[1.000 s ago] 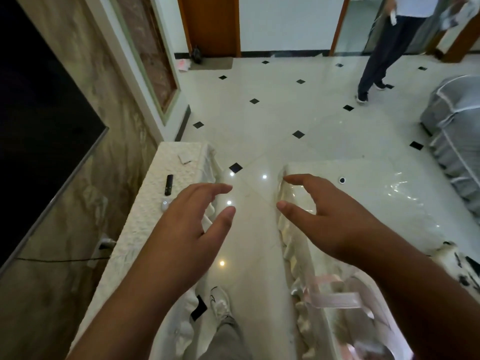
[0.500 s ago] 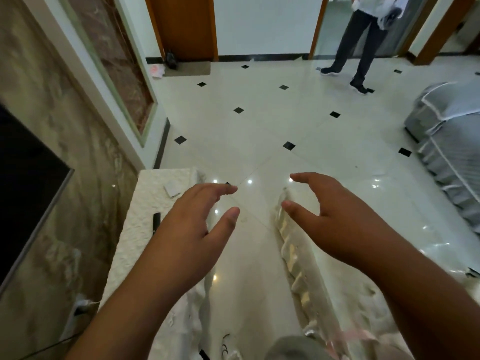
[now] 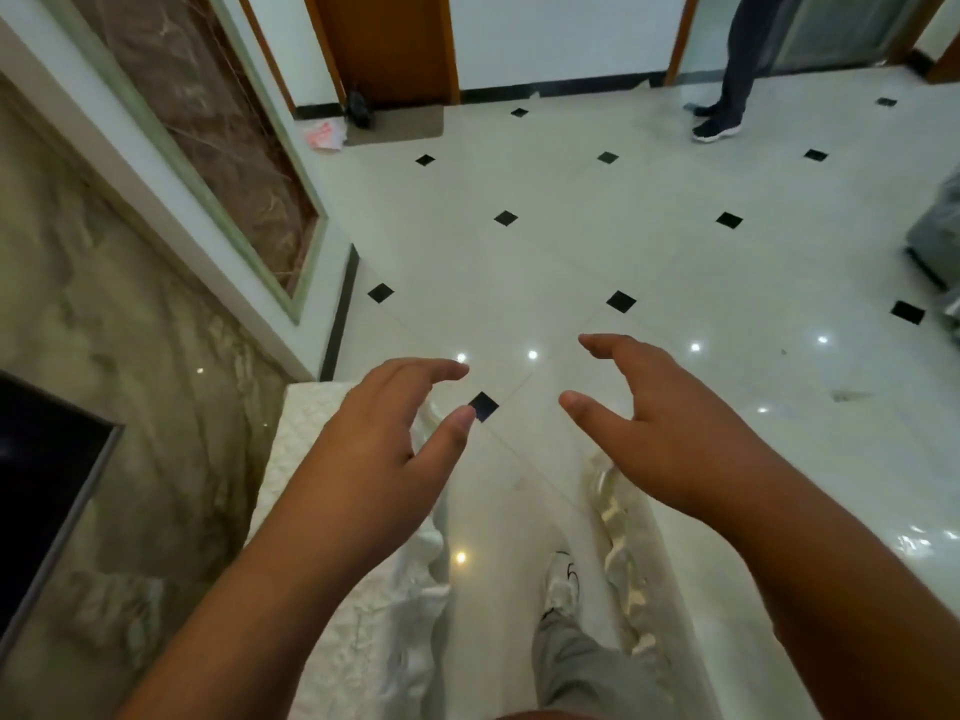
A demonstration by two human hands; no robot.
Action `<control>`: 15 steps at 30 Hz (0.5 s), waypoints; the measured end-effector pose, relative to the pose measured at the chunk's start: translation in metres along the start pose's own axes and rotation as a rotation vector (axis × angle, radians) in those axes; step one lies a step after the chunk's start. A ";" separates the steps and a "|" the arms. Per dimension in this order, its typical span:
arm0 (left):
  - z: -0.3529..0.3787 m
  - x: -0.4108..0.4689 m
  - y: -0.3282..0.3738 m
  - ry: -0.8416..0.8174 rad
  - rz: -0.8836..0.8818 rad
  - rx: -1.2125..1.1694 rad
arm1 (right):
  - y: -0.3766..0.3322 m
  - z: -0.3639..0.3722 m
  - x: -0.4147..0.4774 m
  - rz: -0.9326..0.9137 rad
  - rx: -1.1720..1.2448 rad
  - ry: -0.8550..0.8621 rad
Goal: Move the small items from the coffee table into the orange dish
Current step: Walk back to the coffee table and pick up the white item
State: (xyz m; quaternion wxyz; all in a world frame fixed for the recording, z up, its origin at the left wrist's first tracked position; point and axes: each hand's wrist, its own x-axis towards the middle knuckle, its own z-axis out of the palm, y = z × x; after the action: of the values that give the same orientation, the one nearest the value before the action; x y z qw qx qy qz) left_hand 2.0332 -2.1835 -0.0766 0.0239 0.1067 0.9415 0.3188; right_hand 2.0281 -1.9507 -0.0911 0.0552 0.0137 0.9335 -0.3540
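Note:
My left hand (image 3: 374,449) hovers open with fingers curled, above the end of a white cloth-covered low cabinet (image 3: 358,615). My right hand (image 3: 660,433) is also open and empty, held over the glossy plastic-covered coffee table (image 3: 810,485) with its frilled edge (image 3: 623,563). No small items and no orange dish show in this view. Both forearms reach in from the bottom of the frame.
A narrow strip of white tiled floor (image 3: 519,241) with black diamond insets runs between cabinet and table; my leg and white shoe (image 3: 561,589) stand in it. A dark TV screen (image 3: 36,485) sits at left. Another person's legs (image 3: 727,96) stand far right by a doorway.
The view has swung forward and up: the table's far end and the cabinet's remote have dropped out of sight. Both hands stay open and have kept their pose.

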 end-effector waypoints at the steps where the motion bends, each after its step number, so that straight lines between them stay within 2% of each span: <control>1: -0.001 0.018 0.002 0.002 -0.012 0.018 | 0.000 -0.006 0.023 -0.015 -0.001 -0.009; 8: -0.008 0.137 0.018 0.083 -0.063 0.054 | -0.011 -0.042 0.165 -0.118 0.009 -0.056; 15: -0.020 0.204 0.004 0.089 -0.101 0.015 | -0.014 -0.056 0.236 -0.135 0.014 -0.124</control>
State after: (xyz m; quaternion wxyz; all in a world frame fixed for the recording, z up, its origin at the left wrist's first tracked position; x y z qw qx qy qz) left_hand 1.8324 -2.1481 -0.0536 -0.0028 0.0446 0.9481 0.3148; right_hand 1.7870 -1.9274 -0.0670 0.0889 -0.0709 0.9245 -0.3637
